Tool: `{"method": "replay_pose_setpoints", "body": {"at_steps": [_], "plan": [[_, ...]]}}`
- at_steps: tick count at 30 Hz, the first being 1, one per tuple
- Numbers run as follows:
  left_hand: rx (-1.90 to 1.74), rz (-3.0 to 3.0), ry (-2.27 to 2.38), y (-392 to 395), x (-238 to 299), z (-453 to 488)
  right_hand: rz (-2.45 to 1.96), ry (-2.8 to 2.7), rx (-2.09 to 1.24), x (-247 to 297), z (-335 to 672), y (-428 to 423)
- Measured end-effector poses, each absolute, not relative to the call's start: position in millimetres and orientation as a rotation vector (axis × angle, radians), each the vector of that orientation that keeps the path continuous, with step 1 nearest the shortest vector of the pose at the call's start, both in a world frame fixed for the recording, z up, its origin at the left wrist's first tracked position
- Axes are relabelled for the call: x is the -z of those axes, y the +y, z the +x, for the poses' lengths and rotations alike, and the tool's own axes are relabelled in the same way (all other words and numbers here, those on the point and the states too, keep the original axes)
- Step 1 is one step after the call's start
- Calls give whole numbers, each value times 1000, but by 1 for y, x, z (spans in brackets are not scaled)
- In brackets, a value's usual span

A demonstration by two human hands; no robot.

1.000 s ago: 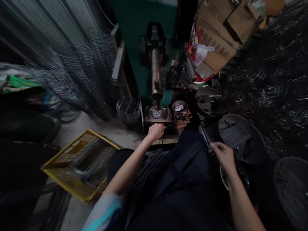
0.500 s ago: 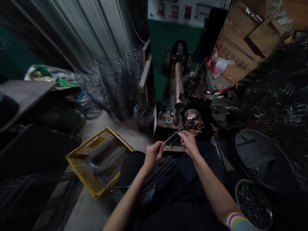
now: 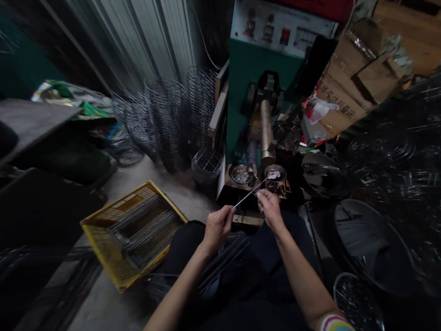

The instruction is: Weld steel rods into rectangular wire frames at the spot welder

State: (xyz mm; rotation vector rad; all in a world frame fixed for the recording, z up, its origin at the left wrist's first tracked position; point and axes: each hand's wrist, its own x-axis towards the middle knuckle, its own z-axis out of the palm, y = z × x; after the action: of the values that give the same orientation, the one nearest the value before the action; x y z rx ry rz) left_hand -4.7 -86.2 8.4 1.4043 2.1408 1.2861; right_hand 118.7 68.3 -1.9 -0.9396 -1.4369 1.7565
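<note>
My left hand [image 3: 219,225] is closed around the near end of a thin metal rod [image 3: 246,196]. The rod slants up and away to the right, toward the machine's welding arm [image 3: 266,133]. My right hand [image 3: 269,208] is pinched beside the rod's middle; what its fingertips hold is too small to make out. Just beyond the hands are a dish of small metal pieces [image 3: 240,174] and another dish [image 3: 280,172] with whitish scraps in it. Several bent wire pieces [image 3: 223,257] lie across my lap under the left forearm.
A yellow plastic crate [image 3: 132,276] holding wire frames is on the floor at left. Stacked wire baskets [image 3: 165,122] stand behind it. The green machine [image 3: 237,59] rises ahead, with a cardboard box [image 3: 347,92] to its right. At lower right are a large dark basin [image 3: 396,243] and a parts bowl [image 3: 358,299].
The view has shifted, so the machine appears lower and farther right. The rod's far end has dropped to a spot by the dish of whitish scraps. Both hands keep their closed grips.
</note>
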Motion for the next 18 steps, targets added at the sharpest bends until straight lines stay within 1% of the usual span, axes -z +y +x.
{"method": "replay_pose_setpoints", "body": {"at_steps": [7, 18], "plan": [[-1338, 1359, 2111, -81, -2, -10, -875, -1422, -1780, 8, 110, 75], [-1356, 1354, 2107, -71, -3, -15, -865, -1397, -1782, -3, 104, 87]]}}
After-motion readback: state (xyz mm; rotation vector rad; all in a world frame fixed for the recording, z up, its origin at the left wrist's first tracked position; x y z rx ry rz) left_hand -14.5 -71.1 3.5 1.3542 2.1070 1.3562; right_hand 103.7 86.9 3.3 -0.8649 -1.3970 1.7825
